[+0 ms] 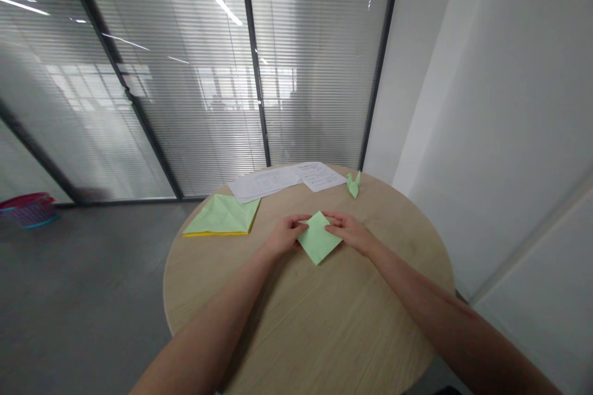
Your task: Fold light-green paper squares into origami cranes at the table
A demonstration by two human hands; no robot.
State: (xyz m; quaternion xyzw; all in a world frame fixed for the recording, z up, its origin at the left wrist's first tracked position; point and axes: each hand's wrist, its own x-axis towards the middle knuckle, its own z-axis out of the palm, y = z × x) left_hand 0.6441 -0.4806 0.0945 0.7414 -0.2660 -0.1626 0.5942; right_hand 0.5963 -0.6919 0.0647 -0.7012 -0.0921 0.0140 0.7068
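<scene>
Between my hands is a folded green origami paper (319, 241), a small diamond with one corner pointing toward me. My left hand (288, 234) pinches its left upper edge, thumb on top and fingers behind. On the other side my right hand (348, 231) grips the right upper edge the same way. The fingertips behind the paper are partly hidden. A finished green paper crane (353, 185) stands beyond my right hand, near the table's far edge.
The round wooden table (296, 333) carries a stack of green and yellow paper (222, 215) at the left. Printed white sheets (266, 184) lie at the back. Glass panels with blinds (208, 123) and a white wall (519, 136) stand close behind. A red basket (30, 211) sits on the floor.
</scene>
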